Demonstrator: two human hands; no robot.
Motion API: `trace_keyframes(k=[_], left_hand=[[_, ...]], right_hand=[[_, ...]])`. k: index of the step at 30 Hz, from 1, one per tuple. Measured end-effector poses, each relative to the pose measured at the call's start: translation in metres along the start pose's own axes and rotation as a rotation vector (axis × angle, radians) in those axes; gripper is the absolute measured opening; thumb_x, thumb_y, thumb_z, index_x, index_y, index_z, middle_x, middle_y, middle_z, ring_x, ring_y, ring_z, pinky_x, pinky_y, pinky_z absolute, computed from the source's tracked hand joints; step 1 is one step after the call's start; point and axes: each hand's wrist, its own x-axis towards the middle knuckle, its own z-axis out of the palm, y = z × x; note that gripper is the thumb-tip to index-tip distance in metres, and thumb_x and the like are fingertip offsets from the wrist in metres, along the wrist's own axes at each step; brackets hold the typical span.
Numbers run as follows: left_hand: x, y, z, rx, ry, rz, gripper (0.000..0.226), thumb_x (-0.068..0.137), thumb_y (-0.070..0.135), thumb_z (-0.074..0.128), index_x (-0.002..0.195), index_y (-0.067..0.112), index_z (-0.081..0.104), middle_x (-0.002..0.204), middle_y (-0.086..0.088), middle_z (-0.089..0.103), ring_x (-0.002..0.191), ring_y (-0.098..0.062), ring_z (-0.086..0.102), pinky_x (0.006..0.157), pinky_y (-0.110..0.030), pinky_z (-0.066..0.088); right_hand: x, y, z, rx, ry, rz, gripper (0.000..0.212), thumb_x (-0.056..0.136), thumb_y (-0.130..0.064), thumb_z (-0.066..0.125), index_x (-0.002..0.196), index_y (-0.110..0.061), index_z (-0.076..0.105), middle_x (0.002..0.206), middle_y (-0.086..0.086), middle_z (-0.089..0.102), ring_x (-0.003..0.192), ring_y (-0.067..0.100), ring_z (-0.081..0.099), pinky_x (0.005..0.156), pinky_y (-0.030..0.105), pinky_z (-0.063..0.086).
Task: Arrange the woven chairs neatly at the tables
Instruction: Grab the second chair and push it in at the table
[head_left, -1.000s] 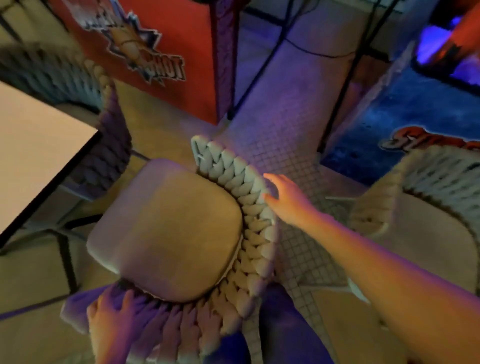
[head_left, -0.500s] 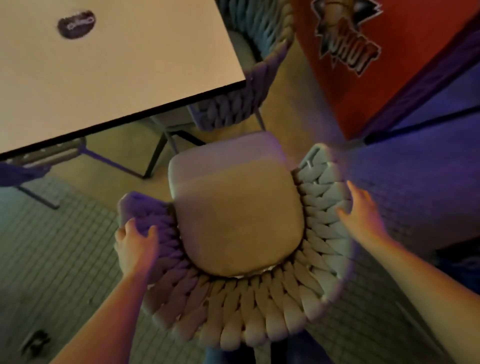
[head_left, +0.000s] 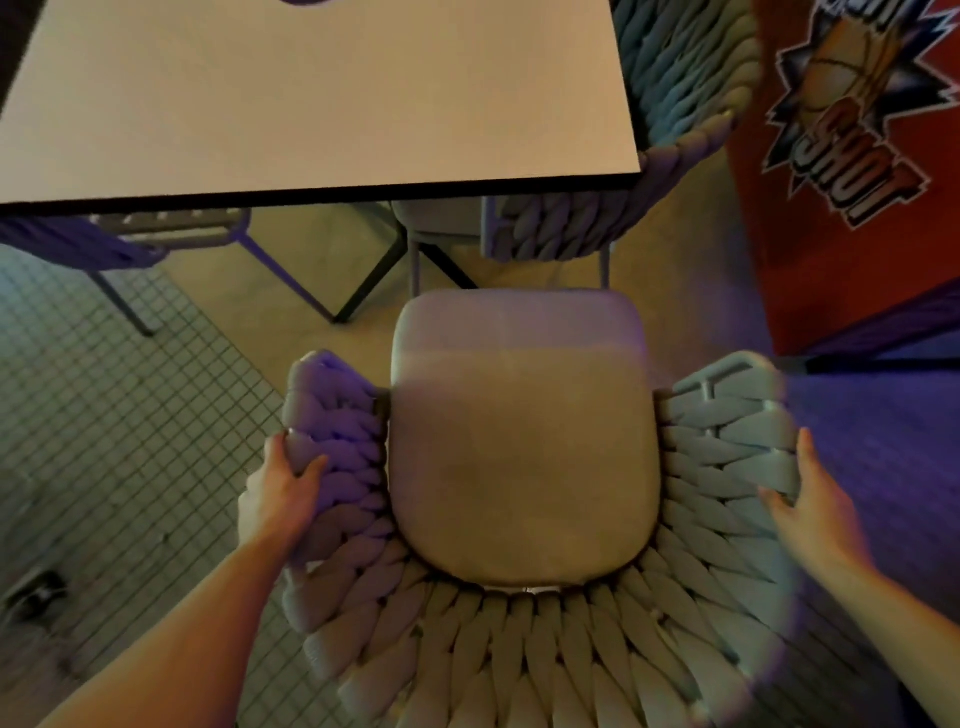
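A woven chair (head_left: 519, 639) with a beige seat cushion (head_left: 522, 447) stands right below me, its open front facing the pale table (head_left: 311, 98). My left hand (head_left: 283, 493) grips the chair's left woven arm, thumb on the inside. My right hand (head_left: 815, 504) lies flat against the outside of the right woven arm, fingers extended. The cushion's front edge stops a short way short of the table's dark edge. A second woven chair (head_left: 675, 130) is tucked at the table's right side.
A third chair's seat frame (head_left: 130, 234) sits under the table at the left. Dark table legs (head_left: 374, 280) cross beneath the top. A red printed panel (head_left: 857, 171) stands at the right. The floor is small grid tiles (head_left: 104, 415) at the left.
The chair has turned to face the table squarely. Both hands have shifted forward along the woven arms, and my view has swung so the table fills the top.
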Motion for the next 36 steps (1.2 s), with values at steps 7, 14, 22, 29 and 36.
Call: trace_keyframes(k=[7, 14, 22, 29, 36], left_hand=[[0.021, -0.051, -0.027, -0.018, 0.000, 0.006, 0.043, 0.084, 0.047, 0.060, 0.118, 0.029, 0.040, 0.109, -0.024, 0.064, 0.095, -0.047, 0.061, 0.070, -0.041, 0.041], [0.064, -0.112, -0.074, -0.012, -0.019, 0.029, 0.048, 0.084, 0.049, 0.060, 0.123, 0.027, 0.041, 0.110, -0.023, 0.065, 0.097, -0.047, 0.060, 0.074, -0.044, 0.044], [0.116, -0.161, -0.116, 0.026, 0.012, 0.027, 0.052, 0.082, 0.052, 0.062, 0.124, 0.030, 0.041, 0.109, -0.021, 0.067, 0.094, -0.045, 0.063, 0.071, -0.041, 0.043], [0.160, -0.165, -0.133, 0.053, 0.049, 0.029, 0.048, 0.081, 0.054, 0.060, 0.119, 0.029, 0.043, 0.107, -0.024, 0.067, 0.092, -0.046, 0.063, 0.069, -0.041, 0.043], [0.190, -0.153, -0.149, 0.030, 0.058, 0.029, 0.048, 0.080, 0.055, 0.061, 0.116, 0.029, 0.043, 0.106, -0.024, 0.065, 0.092, -0.047, 0.061, 0.071, -0.043, 0.043]], right_hand=[[-0.039, -0.031, 0.033, 0.010, -0.012, 0.014, 0.083, 0.087, -0.016, 0.064, 0.152, -0.027, 0.012, 0.130, 0.025, 0.055, 0.115, 0.042, 0.055, 0.091, 0.050, 0.045], [-0.091, -0.080, 0.083, 0.034, 0.018, 0.038, 0.084, 0.084, -0.014, 0.067, 0.151, -0.023, 0.017, 0.129, 0.026, 0.056, 0.112, 0.041, 0.058, 0.090, 0.049, 0.046], [-0.118, -0.132, 0.126, 0.043, 0.044, -0.006, 0.086, 0.082, -0.018, 0.069, 0.151, -0.026, 0.018, 0.125, 0.022, 0.060, 0.106, 0.038, 0.062, 0.082, 0.042, 0.049], [-0.106, -0.177, 0.138, 0.080, 0.046, -0.047, 0.082, 0.084, -0.016, 0.068, 0.151, -0.023, 0.021, 0.131, 0.021, 0.057, 0.114, 0.038, 0.057, 0.090, 0.043, 0.047], [-0.082, -0.212, 0.143, 0.094, 0.027, -0.036, 0.081, 0.085, -0.017, 0.067, 0.151, -0.025, 0.020, 0.125, 0.022, 0.060, 0.111, 0.038, 0.059, 0.091, 0.045, 0.048]])
